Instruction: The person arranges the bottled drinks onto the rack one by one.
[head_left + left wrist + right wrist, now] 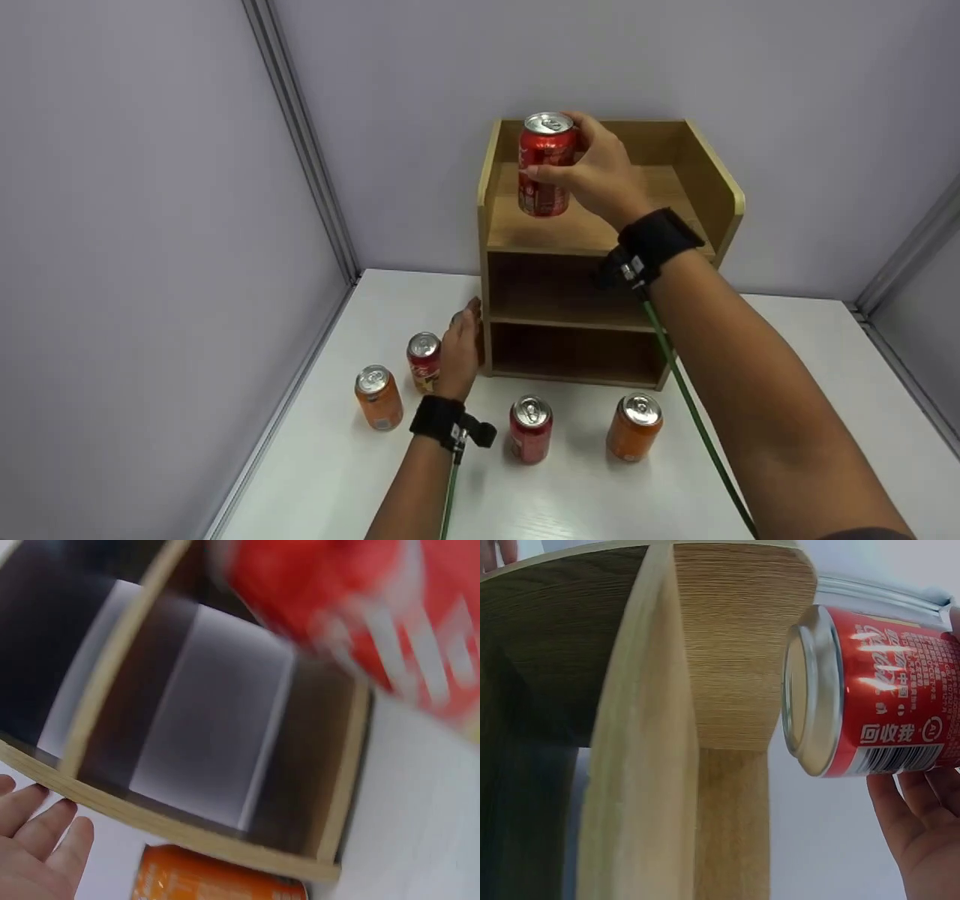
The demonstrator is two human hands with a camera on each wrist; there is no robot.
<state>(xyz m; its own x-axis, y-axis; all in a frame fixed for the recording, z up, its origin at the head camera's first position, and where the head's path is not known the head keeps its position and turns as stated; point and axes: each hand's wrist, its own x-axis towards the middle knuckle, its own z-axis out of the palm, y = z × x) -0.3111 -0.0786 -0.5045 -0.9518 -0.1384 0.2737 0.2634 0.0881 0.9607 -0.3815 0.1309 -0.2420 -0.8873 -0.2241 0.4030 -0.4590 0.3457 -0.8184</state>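
Note:
My right hand [604,176] grips a red Coca-Cola can [545,172] around its side, thumb in front. The can is upright in the head view, held over the top level of a wooden shelf unit [486,277]. Its silver base and barcode show in the right wrist view, with fingers [907,821] wrapped beneath it. My left hand [459,352] is at the unit's left side, fingers straight, fingertips [64,810] right at the side panel's edge. Just left of that hand stands a red can [424,360], partly hidden by it.
An orange can [380,399] stands at the left of the white table [315,480]. In front of the unit stand a pinkish-red can [531,431] and another orange can [634,429]. Grey walls [390,75] enclose the back and sides. A green cable [697,416] runs along the right forearm.

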